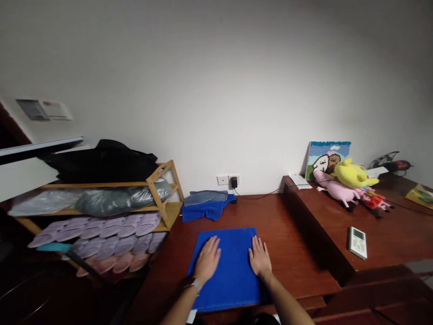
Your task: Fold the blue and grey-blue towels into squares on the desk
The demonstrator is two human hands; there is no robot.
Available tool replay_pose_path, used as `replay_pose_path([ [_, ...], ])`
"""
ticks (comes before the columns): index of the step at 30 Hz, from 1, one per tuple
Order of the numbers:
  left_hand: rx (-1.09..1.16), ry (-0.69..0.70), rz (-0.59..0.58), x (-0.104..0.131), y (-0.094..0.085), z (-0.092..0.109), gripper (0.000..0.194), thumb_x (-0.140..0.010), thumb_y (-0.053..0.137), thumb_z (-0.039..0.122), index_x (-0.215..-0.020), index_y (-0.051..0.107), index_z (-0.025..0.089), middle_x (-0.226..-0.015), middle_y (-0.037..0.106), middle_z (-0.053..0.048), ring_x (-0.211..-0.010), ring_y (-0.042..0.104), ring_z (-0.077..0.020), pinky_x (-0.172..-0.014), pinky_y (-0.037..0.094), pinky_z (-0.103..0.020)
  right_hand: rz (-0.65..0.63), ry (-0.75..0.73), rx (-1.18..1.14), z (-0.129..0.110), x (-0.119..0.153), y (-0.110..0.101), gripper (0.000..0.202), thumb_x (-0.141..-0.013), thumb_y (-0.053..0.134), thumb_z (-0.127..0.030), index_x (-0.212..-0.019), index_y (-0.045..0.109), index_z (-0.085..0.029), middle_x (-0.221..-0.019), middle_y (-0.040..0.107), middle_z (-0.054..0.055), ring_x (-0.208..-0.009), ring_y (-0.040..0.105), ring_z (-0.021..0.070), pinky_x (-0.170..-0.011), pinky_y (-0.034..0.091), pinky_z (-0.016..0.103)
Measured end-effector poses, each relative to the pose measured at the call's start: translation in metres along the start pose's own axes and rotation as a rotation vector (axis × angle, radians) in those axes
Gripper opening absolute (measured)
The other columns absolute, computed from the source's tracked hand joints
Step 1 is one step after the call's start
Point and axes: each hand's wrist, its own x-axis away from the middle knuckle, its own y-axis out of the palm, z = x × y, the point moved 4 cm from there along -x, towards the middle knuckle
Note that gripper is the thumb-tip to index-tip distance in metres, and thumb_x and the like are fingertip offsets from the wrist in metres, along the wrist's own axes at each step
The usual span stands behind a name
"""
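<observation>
Both hands lie flat, palms down and fingers spread, on a blue towel (230, 271) that is laid out on the dark wooden bench (287, 253) right in front of the person. The left hand (207, 259) presses the towel's left half, the right hand (260, 257) rests near its right edge; neither grips anything, they are open and simply resting on the cloth. Further back on the bench, near the wall, sits a small heap of folded cloths (206, 204) in blue and grey, just beside a wall socket with a charger (233, 182) plugged in. To the left stands a wooden rack (162, 194) holding rows of pale purple slippers (101, 228). On the raised surface to the right are soft toys (352, 183) and a white remote control (357, 242).
</observation>
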Motion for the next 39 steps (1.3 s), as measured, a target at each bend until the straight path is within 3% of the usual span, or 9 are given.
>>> replay_pose_path([
  [2, 0.027, 0.065, -0.093, -0.017, 0.029, 0.057, 0.062, -0.106, 0.023, 0.051, -0.155, 0.045, 0.021, -0.164, 0.044, -0.007, -0.153, 0.036, -0.0228, -0.127, 0.029, -0.045, -0.001, -0.001, -0.001, 0.0, 0.0, 0.0, 0.067, -0.104, 0.013, -0.045, -0.164, 0.017, -0.015, -0.172, 0.014, 0.001, -0.16, 0.006, 0.0185, -0.13, 0.003, 0.04],
  [4, 0.039, 0.1, -0.16, -0.026, 0.056, 0.096, 0.065, -0.106, 0.02, 0.054, -0.159, 0.04, 0.021, -0.166, 0.04, -0.008, -0.155, 0.032, -0.0237, -0.128, 0.027, -0.047, -0.005, -0.006, 0.003, 0.0, 0.0, 0.0, 0.067, -0.104, 0.014, -0.045, -0.164, 0.017, -0.015, -0.171, 0.014, 0.001, -0.16, 0.006, 0.0183, -0.13, 0.003, 0.04],
  [7, 0.038, 0.105, -0.218, -0.028, 0.079, 0.114, 0.068, -0.105, 0.017, 0.057, -0.161, 0.034, 0.022, -0.167, 0.037, -0.009, -0.156, 0.029, -0.0253, -0.128, 0.024, -0.05, -0.018, -0.008, 0.016, 0.0, 0.0, 0.0, 0.067, -0.104, 0.015, -0.043, -0.164, 0.017, -0.015, -0.172, 0.013, 0.001, -0.16, 0.006, 0.0186, -0.13, 0.002, 0.039],
  [10, 0.017, 0.052, -0.237, -0.022, 0.077, 0.089, 0.071, -0.104, 0.017, 0.06, -0.162, 0.032, 0.021, -0.169, 0.032, -0.009, -0.157, 0.025, -0.0255, -0.129, 0.02, -0.05, -0.021, 0.0, 0.027, 0.0, 0.001, -0.002, 0.067, -0.104, 0.013, -0.044, -0.165, 0.016, -0.015, -0.172, 0.012, 0.001, -0.16, 0.005, 0.0187, -0.129, 0.002, 0.039],
  [18, -0.104, -0.226, -0.203, 0.019, 0.02, -0.064, 0.08, -0.102, 0.017, 0.065, -0.162, 0.03, 0.014, -0.169, 0.027, -0.013, -0.157, 0.024, -0.0266, -0.128, 0.02, -0.049, -0.022, 0.009, 0.039, 0.002, 0.001, 0.002, 0.069, -0.104, 0.011, -0.047, -0.164, 0.014, -0.013, -0.172, 0.01, 0.0, -0.16, 0.006, 0.0181, -0.129, 0.001, 0.039],
  [22, -0.11, -0.237, -0.181, 0.046, 0.003, -0.113, 0.077, -0.102, 0.019, 0.063, -0.162, 0.027, 0.015, -0.168, 0.03, -0.012, -0.156, 0.028, -0.0255, -0.127, 0.024, -0.05, -0.012, 0.006, 0.063, 0.004, 0.001, 0.007, 0.07, -0.104, 0.012, -0.048, -0.165, 0.013, -0.013, -0.172, 0.011, 0.001, -0.16, 0.006, 0.0182, -0.129, 0.002, 0.039],
  [30, -0.121, -0.2, -0.172, 0.057, -0.007, -0.114, 0.078, -0.102, 0.019, 0.064, -0.162, 0.03, 0.016, -0.169, 0.029, -0.008, -0.157, 0.025, -0.0228, -0.129, 0.02, -0.045, -0.056, 0.035, 0.031, 0.009, -0.007, 0.009, 0.072, -0.104, 0.009, -0.051, -0.165, 0.012, -0.013, -0.172, 0.01, 0.001, -0.159, 0.009, 0.0181, -0.13, 0.008, 0.039],
  [35, -0.124, -0.197, -0.166, 0.057, -0.009, -0.112, 0.08, -0.102, 0.02, 0.066, -0.162, 0.028, 0.015, -0.169, 0.028, -0.008, -0.158, 0.024, -0.0225, -0.13, 0.019, -0.045, 0.009, 0.041, 0.042, 0.005, -0.033, -0.01, 0.07, -0.104, 0.01, -0.049, -0.165, 0.014, -0.016, -0.172, 0.011, -0.001, -0.16, 0.007, 0.0195, -0.129, 0.006, 0.041],
  [39, -0.121, -0.179, -0.14, 0.059, -0.006, -0.116, 0.075, -0.102, 0.024, 0.065, -0.162, 0.028, 0.021, -0.169, 0.031, -0.005, -0.157, 0.025, -0.0226, -0.13, 0.021, -0.047, -0.042, 0.044, 0.072, 0.004, -0.052, -0.006, 0.069, -0.104, 0.011, -0.047, -0.165, 0.014, -0.013, -0.172, 0.012, 0.0, -0.16, 0.009, 0.0194, -0.129, 0.008, 0.039],
])
